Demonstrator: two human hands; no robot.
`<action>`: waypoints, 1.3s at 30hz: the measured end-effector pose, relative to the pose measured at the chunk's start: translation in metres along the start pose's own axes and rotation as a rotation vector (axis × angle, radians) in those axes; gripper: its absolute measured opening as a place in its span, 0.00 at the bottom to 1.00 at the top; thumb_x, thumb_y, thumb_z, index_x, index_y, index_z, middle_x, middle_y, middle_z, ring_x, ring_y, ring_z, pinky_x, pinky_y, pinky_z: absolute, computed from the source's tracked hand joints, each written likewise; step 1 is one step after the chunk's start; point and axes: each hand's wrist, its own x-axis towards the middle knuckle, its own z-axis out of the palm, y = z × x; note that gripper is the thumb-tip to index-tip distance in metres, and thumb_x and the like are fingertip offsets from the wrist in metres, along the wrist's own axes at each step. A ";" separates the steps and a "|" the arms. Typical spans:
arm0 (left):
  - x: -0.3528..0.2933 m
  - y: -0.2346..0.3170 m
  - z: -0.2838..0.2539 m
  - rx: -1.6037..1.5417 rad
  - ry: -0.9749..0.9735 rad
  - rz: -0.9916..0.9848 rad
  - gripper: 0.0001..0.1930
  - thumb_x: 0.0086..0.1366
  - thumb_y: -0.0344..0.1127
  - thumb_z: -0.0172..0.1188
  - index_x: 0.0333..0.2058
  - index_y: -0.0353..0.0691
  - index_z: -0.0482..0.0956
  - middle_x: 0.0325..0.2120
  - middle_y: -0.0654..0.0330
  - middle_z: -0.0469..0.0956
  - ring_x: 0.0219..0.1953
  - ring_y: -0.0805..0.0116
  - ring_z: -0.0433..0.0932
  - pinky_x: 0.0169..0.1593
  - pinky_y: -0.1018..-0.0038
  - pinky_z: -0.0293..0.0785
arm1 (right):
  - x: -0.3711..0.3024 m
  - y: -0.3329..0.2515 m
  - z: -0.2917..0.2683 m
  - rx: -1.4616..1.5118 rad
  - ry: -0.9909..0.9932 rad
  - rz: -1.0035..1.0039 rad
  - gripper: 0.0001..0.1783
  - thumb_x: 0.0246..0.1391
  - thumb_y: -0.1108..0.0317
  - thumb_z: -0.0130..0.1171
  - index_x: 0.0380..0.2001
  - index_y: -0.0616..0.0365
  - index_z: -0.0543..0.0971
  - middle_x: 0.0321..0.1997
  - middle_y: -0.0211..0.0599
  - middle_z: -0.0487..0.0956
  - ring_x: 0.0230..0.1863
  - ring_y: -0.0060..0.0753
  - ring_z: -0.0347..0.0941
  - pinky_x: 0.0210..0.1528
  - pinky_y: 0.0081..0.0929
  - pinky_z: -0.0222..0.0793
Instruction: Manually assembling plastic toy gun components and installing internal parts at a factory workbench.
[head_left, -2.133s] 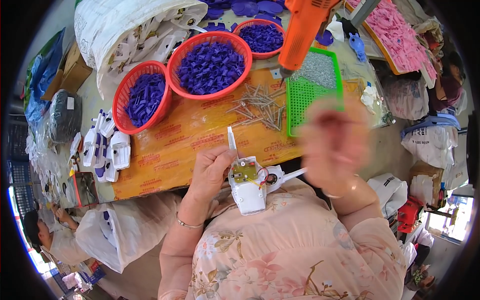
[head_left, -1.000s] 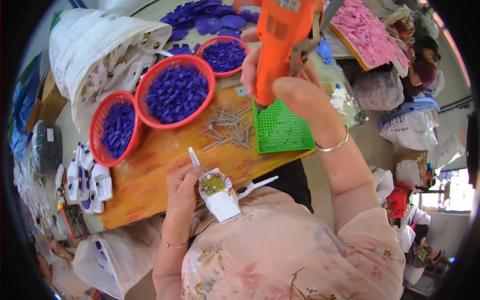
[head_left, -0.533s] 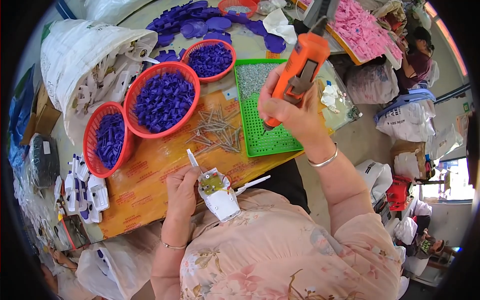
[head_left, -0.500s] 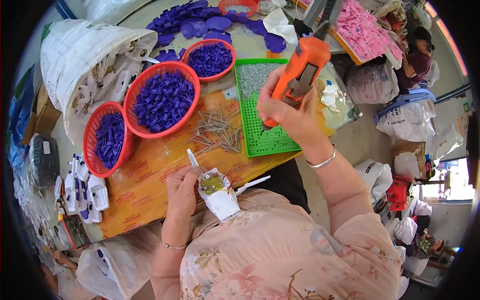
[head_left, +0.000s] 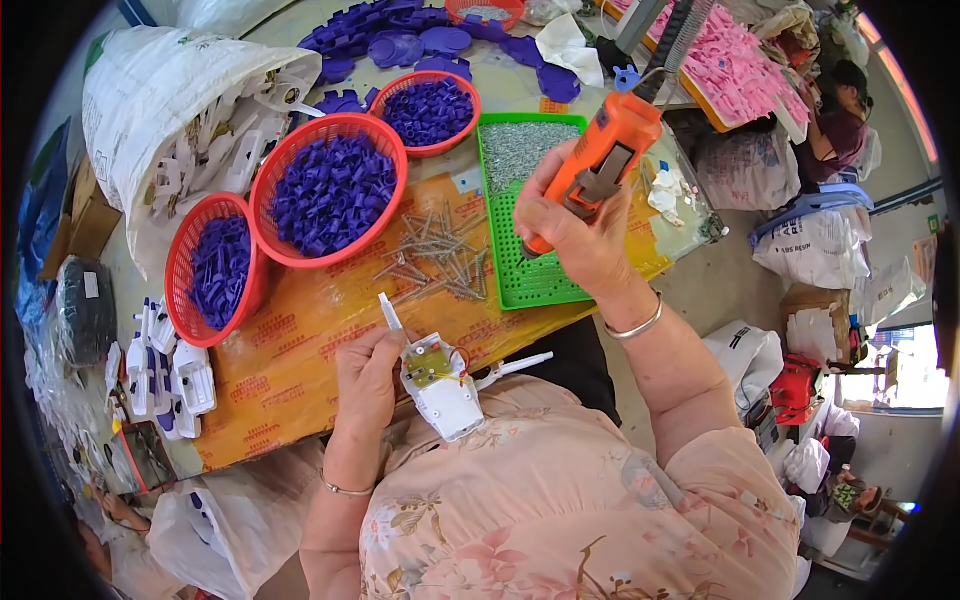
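My left hand (head_left: 368,372) pinches the edge of a white plastic housing (head_left: 449,406) in front of my torso. A small green circuit board (head_left: 430,364) with thin coloured wires sits at its upper end. White arm-like pieces stick out from it on two sides. My right hand (head_left: 577,225) is wrapped round an orange electric screwdriver (head_left: 606,150), its tip slanting down over the green tray (head_left: 541,291). Small silver screws (head_left: 525,152) fill the far part of that tray. Left of it, several long clear-grey pieces (head_left: 440,257) lie loose on the table.
Red baskets (head_left: 258,268) of purple parts stand at the left and middle of the table. A white sack (head_left: 150,110) of white parts leans behind them. Finished-looking white and purple pieces (head_left: 160,375) lie far left. Pink parts (head_left: 715,65) fill a tray at the back right, near another person (head_left: 845,115).
Very little differs. The view has shifted slightly, and the screwdriver tip sits a touch nearer the tray's left edge. Both hands keep their hold.
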 end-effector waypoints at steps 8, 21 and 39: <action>0.002 -0.004 -0.004 0.031 -0.013 0.017 0.14 0.63 0.36 0.51 0.25 0.33 0.79 0.16 0.70 0.72 0.18 0.85 0.63 0.21 0.84 0.57 | -0.001 0.004 0.003 -0.085 0.027 -0.075 0.15 0.39 0.76 0.58 0.31 0.60 0.65 0.20 0.34 0.71 0.17 0.24 0.68 0.19 0.23 0.67; -0.001 0.002 -0.001 0.032 -0.008 -0.037 0.13 0.62 0.35 0.52 0.27 0.31 0.80 0.18 0.70 0.71 0.21 0.84 0.63 0.24 0.83 0.57 | 0.002 -0.025 0.014 -0.085 -0.138 -0.137 0.14 0.44 0.71 0.62 0.27 0.60 0.66 0.19 0.35 0.70 0.17 0.26 0.66 0.21 0.24 0.67; 0.007 -0.003 -0.004 0.105 -0.096 0.157 0.12 0.63 0.34 0.51 0.24 0.34 0.78 0.15 0.71 0.68 0.17 0.85 0.61 0.20 0.83 0.54 | -0.025 -0.013 0.090 0.229 -0.421 0.079 0.32 0.41 0.60 0.72 0.38 0.54 0.59 0.27 0.32 0.70 0.27 0.25 0.68 0.31 0.25 0.67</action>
